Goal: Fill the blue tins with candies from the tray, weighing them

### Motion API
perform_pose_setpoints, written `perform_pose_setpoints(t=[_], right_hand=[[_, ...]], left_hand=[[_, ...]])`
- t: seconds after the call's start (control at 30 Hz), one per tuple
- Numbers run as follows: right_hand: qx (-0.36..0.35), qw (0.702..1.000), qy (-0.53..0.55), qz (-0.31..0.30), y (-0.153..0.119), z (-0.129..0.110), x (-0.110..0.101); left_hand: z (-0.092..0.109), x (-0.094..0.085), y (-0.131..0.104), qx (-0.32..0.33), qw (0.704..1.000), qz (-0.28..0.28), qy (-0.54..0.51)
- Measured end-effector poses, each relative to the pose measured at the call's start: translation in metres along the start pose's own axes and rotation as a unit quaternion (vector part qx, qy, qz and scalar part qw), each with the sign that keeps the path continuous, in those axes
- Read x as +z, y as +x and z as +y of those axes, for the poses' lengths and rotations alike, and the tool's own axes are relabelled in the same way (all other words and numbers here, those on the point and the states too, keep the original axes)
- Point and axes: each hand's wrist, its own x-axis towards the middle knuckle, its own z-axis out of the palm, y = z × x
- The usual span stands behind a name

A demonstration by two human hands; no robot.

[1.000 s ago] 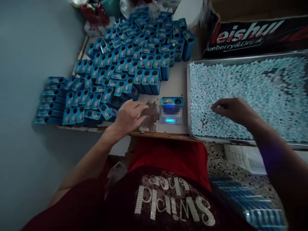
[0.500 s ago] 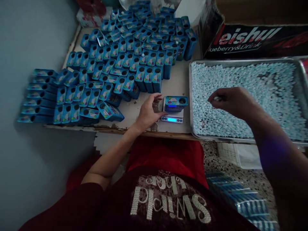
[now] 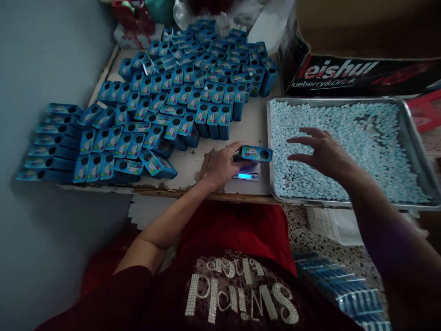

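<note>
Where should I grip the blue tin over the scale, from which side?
I'd grip the blue tin by its left end, across the long sides, coming from the left, as the left hand does. It's thin between those sides, its dark round opening sits at the top's right end, and the tray crowds the right.

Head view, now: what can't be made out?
All in the head view:
Scale readout: digits too small, glowing.
Scale platform: partly hidden by the blue container and left hand.
Container's contents: opening too dark.
Cardboard box: cut off by the top and right edges.
</note>
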Motion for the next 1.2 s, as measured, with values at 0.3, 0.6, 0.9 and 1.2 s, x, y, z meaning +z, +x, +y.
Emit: perform_pose_setpoints(t=[0.3,0.6,0.9,1.2], right_hand=[[0.207,0.737,0.641,0.06,-0.026,-0.029,0.065],[0.27,0.68,0.682,0.006,-0.027,-0.005,0.058],[0.062,0.887,0.403,0.218,-0.02,-0.042,0.039],[-0.116,0.979,0.116,0.118,0.008,-0.031,0.062]], left_hand=[[0.035,0.026,0.039,0.22,0.964,0.007,0.146],[0.023,0.046,0.022,0.098,0.988,0.092,0.078],[0.025,0.029,0.013,0.008,0.991,0.132,-0.017],[0.01,0.036,0.01,-0.116,0.972,0.085,-0.186]])
